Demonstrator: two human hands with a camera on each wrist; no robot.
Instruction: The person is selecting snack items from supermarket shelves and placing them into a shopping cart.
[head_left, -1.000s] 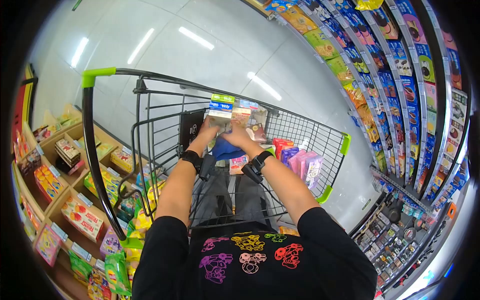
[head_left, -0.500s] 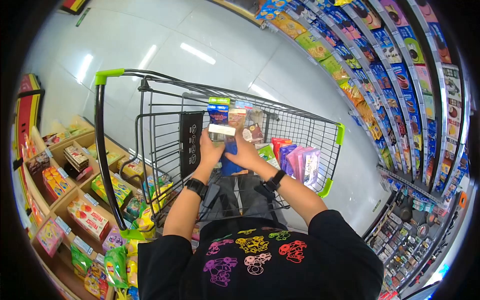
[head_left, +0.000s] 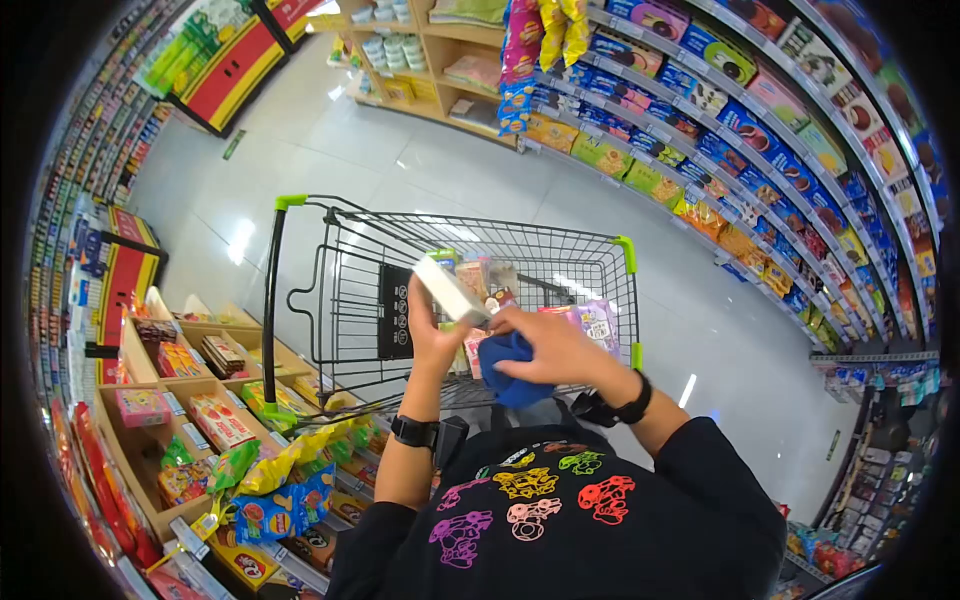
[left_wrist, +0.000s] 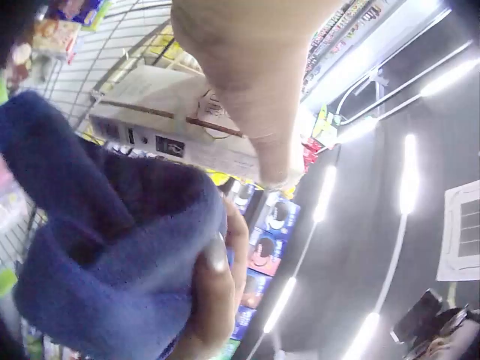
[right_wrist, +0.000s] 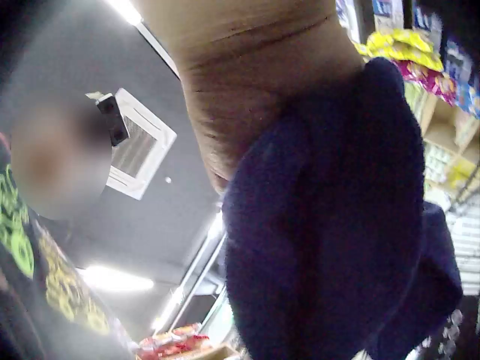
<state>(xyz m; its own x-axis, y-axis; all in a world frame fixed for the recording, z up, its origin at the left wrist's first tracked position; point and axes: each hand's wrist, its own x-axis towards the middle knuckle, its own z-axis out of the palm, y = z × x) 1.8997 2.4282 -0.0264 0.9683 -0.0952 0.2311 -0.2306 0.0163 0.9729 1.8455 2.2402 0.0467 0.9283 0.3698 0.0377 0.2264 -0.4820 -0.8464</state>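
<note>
My left hand [head_left: 437,347] holds a white box [head_left: 448,288] tilted over the shopping cart. The left wrist view shows the box's pale side with small dark print, the hand's base above it. With its fingers and thumb, my right hand [head_left: 545,348] grips a bunched blue cloth [head_left: 510,377], folded over loosely. This hand is right beside the lower end of the box. In the right wrist view the cloth [right_wrist: 322,225] hides most of the fingers. Below the hands, packages [head_left: 472,273] lie in the cart, partly covered by the box.
The wire cart [head_left: 272,310] has green corners and stands in front of the body. Snack bins [head_left: 150,450] line the left side. Tall shelves of biscuit packs [head_left: 720,165] run along the right. Shiny floor tiles [head_left: 330,150] lie beyond the cart.
The view has swung, showing more shelves ahead. The hands have come up nearer the body; the white box is now tilted in the left hand, and the blue cloth is raised in the right.
</note>
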